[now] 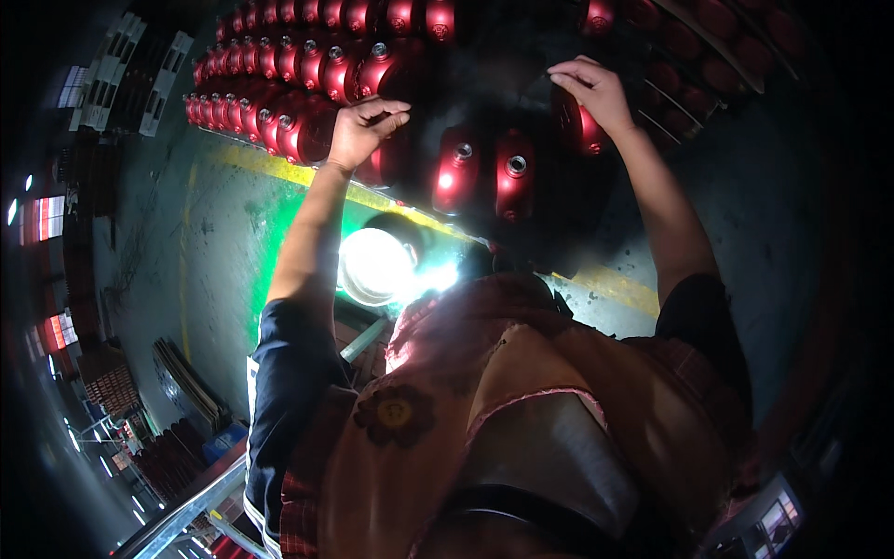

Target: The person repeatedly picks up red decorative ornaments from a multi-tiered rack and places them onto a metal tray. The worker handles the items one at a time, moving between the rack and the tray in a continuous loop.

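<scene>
My left hand [366, 132] is raised over the near edge of the rows of red metal cylinders [307, 135], its fingers and thumb drawn together in a pinch. Whatever might be between those fingertips is too small to make out. Further right, my right hand [596, 93] is also pinched, above a single red cylinder [579, 119]; its fingertips reach into dark haze, which hides anything they hold. Between my hands, nearer to me, are a red cylinder [456, 172] and another red cylinder [514, 175], each with a round metal neck facing up.
A glaring white round object [375, 267] stands on the floor near my body, beside a bright flare [436, 277]. A yellow floor line [270, 168] runs along the rows. More red cylinders [717, 56] lie at far right. A metal rail [191, 508] is at lower left.
</scene>
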`<state>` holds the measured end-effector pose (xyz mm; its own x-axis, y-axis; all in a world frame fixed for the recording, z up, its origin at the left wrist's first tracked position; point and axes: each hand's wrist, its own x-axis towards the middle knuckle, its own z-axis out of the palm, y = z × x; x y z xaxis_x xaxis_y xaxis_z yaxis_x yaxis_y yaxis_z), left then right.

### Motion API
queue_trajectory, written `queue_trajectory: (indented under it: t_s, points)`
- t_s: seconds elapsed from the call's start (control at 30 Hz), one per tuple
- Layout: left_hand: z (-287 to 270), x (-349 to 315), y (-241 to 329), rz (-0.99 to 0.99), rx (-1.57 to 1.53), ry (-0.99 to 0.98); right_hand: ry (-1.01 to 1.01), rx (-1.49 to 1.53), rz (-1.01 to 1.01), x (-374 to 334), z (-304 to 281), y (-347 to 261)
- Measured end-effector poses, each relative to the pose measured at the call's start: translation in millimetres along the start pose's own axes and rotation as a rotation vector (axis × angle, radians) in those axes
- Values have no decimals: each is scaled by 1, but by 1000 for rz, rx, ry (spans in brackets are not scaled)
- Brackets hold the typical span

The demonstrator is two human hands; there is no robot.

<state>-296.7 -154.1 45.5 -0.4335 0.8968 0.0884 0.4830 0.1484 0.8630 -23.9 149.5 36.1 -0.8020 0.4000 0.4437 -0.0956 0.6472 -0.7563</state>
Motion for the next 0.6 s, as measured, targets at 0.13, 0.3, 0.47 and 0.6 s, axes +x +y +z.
queue_trajectory:
  t_s: [0.13, 0.3, 0.47, 0.6]
  points:
    - [3, -14, 12, 125, 23, 151, 23, 194, 331, -29, -3, -39]
    - [-2, -38, 23, 223, 36, -212, -302, 10, 230, -80, -2, -87]
    - [-5, -38, 27, 358, 228, -331, -313, -94, 442, -81, 22, -110]
    - [8, -32, 34, 346, 215, -448, -489, -268, 325, -70, 36, -116]
